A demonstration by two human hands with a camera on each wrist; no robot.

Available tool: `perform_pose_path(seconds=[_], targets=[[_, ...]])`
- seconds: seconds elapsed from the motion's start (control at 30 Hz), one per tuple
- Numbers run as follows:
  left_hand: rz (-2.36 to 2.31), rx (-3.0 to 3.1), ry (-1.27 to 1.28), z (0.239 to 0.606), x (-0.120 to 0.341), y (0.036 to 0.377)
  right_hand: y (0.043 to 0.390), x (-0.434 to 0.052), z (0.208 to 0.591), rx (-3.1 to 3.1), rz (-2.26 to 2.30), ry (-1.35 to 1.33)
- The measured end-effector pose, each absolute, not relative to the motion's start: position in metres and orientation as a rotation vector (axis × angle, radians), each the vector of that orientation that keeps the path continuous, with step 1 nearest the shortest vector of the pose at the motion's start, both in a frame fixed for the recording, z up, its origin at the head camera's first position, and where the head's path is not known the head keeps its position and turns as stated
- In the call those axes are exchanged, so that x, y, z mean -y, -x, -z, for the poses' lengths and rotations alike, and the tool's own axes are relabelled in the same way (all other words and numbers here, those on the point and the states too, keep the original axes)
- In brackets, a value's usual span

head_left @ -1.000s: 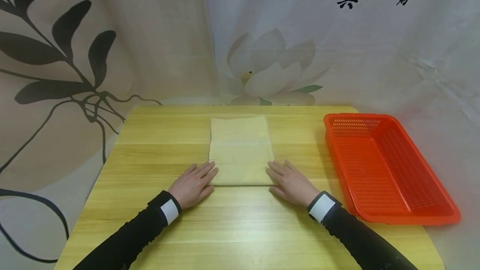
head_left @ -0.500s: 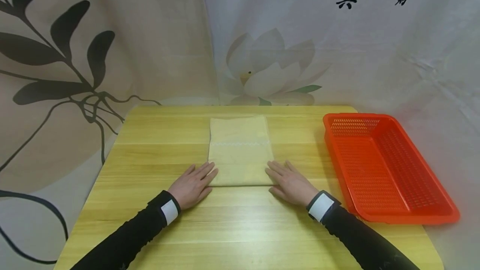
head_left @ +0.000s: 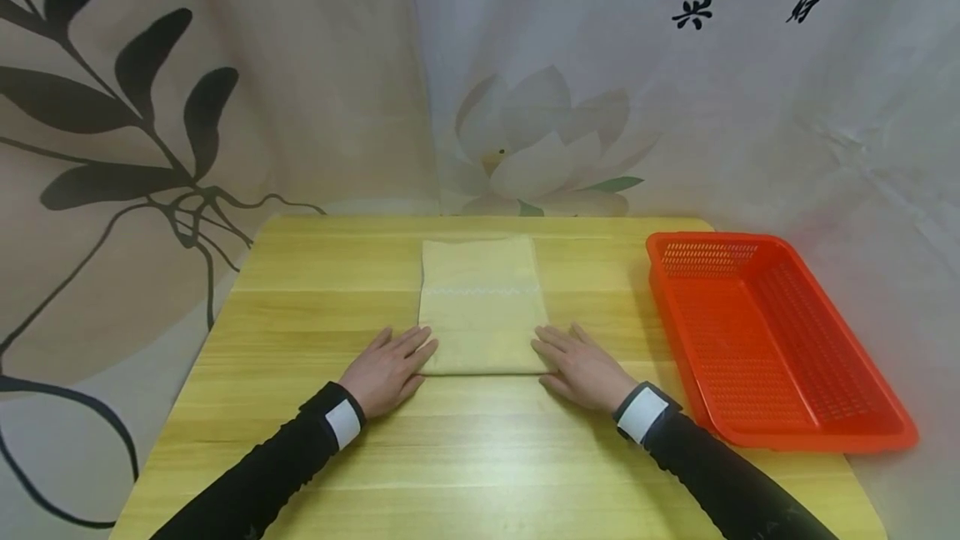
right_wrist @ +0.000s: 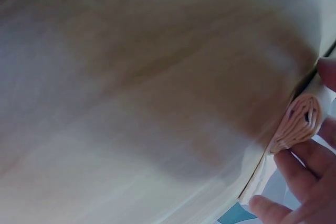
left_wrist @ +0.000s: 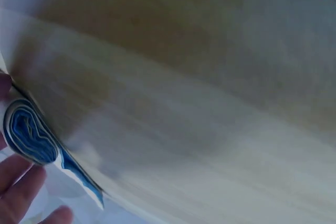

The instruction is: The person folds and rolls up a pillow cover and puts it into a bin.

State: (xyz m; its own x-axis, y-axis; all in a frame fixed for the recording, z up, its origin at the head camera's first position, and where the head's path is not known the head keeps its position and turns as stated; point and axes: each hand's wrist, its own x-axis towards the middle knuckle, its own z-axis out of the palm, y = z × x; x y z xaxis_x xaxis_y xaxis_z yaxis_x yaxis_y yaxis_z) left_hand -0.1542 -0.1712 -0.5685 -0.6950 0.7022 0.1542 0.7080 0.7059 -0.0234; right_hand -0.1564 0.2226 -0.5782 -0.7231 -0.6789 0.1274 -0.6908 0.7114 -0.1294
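A pale yellow cloth [head_left: 482,315] with a zigzag stitch line across it lies on the wooden table, flat at the far end and rolled at the near end. My left hand [head_left: 386,369] rests its outstretched fingers on the near left corner. On the near right corner lies my right hand [head_left: 581,369], its fingers likewise straight. In the left wrist view the roll's end [left_wrist: 31,135] shows a blue spiral of layers beside my fingertips. The right wrist view gives the other roll end [right_wrist: 299,121] in peach folds, close to thumb and fingers.
An orange-red plastic basket [head_left: 780,438] with perforated sides stands at the table's right edge. Bare wooden tabletop [head_left: 480,473] spreads in front of the cloth. Behind the table hangs a printed curtain [head_left: 322,107] with leaves and a lotus.
The head view has tilted up slightly. Both hands and the cloth hold the same places.
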Motion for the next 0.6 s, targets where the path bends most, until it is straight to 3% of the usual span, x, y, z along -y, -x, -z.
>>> perform_pose_path(seconds=[0.6], targets=[[-0.021, 2.665, 1.164, 0.5685, 0.1649, 0.1537, 0.1532, -0.2217, 0.5749, 2.652, -0.118, -1.201]])
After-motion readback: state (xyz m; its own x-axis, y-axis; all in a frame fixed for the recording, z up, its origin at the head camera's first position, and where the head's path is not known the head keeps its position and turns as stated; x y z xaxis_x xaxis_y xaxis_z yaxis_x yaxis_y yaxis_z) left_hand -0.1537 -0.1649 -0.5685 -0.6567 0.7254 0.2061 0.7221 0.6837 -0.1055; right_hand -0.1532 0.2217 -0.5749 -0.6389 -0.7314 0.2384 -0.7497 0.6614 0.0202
